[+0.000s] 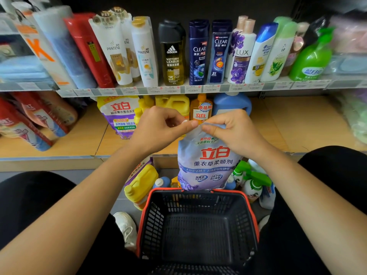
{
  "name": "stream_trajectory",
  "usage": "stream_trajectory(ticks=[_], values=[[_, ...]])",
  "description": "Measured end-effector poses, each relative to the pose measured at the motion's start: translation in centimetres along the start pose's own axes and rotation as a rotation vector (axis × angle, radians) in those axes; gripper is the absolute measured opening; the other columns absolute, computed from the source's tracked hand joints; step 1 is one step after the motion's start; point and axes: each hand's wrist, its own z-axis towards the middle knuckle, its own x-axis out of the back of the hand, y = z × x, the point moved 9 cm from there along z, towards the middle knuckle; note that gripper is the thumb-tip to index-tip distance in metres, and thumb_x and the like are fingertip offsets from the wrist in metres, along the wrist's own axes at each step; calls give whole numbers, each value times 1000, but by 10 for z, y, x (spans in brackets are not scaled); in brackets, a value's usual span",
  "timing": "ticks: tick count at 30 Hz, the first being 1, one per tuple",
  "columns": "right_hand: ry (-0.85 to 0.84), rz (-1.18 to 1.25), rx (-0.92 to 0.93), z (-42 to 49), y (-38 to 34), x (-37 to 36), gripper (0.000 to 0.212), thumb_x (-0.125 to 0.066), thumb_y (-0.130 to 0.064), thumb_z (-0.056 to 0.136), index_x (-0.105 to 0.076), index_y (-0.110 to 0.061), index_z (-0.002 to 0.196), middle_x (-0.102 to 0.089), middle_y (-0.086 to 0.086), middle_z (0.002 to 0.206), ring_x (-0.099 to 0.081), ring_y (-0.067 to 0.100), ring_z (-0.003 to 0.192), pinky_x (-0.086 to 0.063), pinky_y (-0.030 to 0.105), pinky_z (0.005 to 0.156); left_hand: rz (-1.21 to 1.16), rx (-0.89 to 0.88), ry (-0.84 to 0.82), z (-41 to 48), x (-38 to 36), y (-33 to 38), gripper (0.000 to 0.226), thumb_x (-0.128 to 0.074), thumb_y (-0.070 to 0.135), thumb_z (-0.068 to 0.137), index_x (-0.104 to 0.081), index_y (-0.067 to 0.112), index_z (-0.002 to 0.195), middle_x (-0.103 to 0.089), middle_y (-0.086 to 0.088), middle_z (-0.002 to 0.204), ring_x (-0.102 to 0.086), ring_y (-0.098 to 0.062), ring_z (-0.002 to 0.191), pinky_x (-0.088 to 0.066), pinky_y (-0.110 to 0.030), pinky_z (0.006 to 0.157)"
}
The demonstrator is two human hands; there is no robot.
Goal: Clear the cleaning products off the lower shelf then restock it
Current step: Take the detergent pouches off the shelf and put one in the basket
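A pale blue and purple softener pouch [206,163] hangs upright in front of the lower shelf [278,124], above the far rim of the basket. My right hand [236,130] grips its top edge. My left hand [160,128] pinches the same top edge from the left. On the lower shelf behind stand a purple and white detergent pouch [119,116], yellow jugs [174,104], an orange bottle [200,110] and a blue jug [232,104].
A black basket with an orange rim [198,225] sits empty between my knees. On the floor beyond it lie a yellow jug [141,187], green-topped spray bottles [252,181] and other bottles. Shampoo bottles [172,54] fill the upper shelf. Red packs [29,120] lean at the lower left.
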Motion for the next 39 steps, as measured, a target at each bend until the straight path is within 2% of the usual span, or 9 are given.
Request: stream_trajectory(ticks=[4, 8, 16, 19, 22, 28, 32, 36, 39], values=[[-13, 29, 10, 0, -2, -2, 14, -70, -15, 93, -79, -20, 104, -69, -28, 86, -64, -16, 82, -43, 4, 72, -90, -19, -36, -1, -2, 5, 30, -76, 39, 85, -78, 9, 90, -75, -4, 80, -69, -22, 75, -56, -46, 69], [-21, 129, -9, 1, 0, 3, 22, -69, -12, 93, -74, -33, 96, -72, -29, 78, -64, -13, 78, -46, 9, 71, -85, -143, -46, -4, 1, 23, 23, -81, 25, 83, -77, 9, 98, -73, -5, 90, -69, -21, 81, -57, -42, 75], [-28, 274, -50, 3, 3, 3, 17, -68, -4, 92, -75, -17, 101, -75, -18, 77, -66, -4, 75, -51, 17, 69, 23, -355, -18, -8, 7, 41, 24, -80, 16, 85, -77, 7, 108, -68, -11, 87, -64, -22, 78, -51, -32, 70], [60, 347, -97, 3, 9, 10, 14, -68, -6, 92, -76, -13, 101, -77, -4, 82, -69, 7, 75, -55, 25, 71, -157, -268, 33, -9, 4, 28, 31, -77, 13, 88, -73, 8, 118, -70, -5, 98, -66, -15, 81, -52, -20, 74], [196, 443, -166, 1, 20, 23, 16, -67, -4, 93, -74, -4, 106, -75, 4, 84, -68, 9, 73, -54, 26, 71, -285, -67, -97, -7, -14, -2, 46, -77, 17, 88, -63, 10, 131, -73, -4, 110, -70, -18, 94, -59, -36, 85], [270, 629, -275, -3, 33, 28, 15, -65, -6, 94, -72, 3, 104, -75, 7, 84, -68, 14, 72, -55, 29, 70, -171, 32, -218, -14, -41, -34, 28, -71, 32, 90, -79, 5, 91, -76, -12, 81, -72, -26, 76, -55, -44, 64], [194, 312, -185, 0, 22, 38, 14, -67, -5, 93, -73, -8, 106, -73, 9, 95, -67, 9, 81, -54, 32, 77, -151, -3, -148, -12, -34, -32, 47, -68, 37, 89, -70, -9, 77, -64, -32, 74, -59, -30, 63, -49, -53, 60], [58, 110, -60, 2, 5, 43, 50, -73, -8, 89, -58, -29, 131, -70, 3, 118, -68, 14, 90, -55, 33, 86, 76, -168, -161, -14, -34, -20, 49, -70, 36, 91, -55, 3, 59, -51, -10, 55, -51, -30, 54, -44, -46, 52], [-59, -24, -37, 0, 3, 28, 40, -70, -9, 93, -65, -25, 129, -71, 2, 116, -66, 12, 94, -52, 29, 87, 241, -253, -201, -17, -40, -13, 45, -69, 40, 93, -58, 9, 61, -51, 2, 58, -51, -23, 55, -45, -46, 55]])
